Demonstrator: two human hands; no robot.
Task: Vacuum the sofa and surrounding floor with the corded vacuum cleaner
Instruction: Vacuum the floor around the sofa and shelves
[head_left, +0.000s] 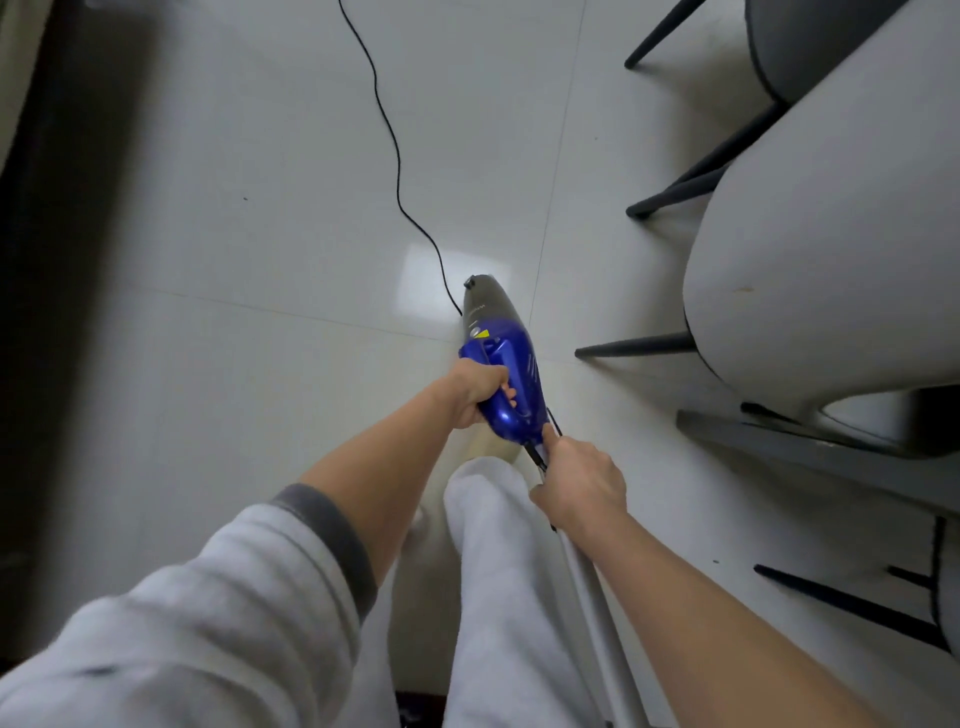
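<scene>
Two forearms reach forward and down from the bottom edge, the left in a soft grey fleece sleeve (208, 597) pushed up past the wrist, the right bare. One vacuum cleaner (506, 374) is in view: a glossy blue plastic body tapering to a dark grey, rounded end that points away over the floor (234, 338). The left hand (478, 392) has its fingers wrapped round the blue loop handle, knuckles up. Just behind that grip, the right hand (582, 483) curls round what looks like the pale tube (597, 613) leaving the body's near end, though blur hides the exact hold. One thin black cord (397, 171) snakes from beyond the handle across to the top edge. Under the grip, two legs in light, fuzzy trousers (509, 597) stand on smooth, shiny white tiles with thin joints. Right of the hands sit two chairs: the nearer chair (831, 234) a rounded pale shell on slim dark legs, the farther chair (810, 47) darker.
</scene>
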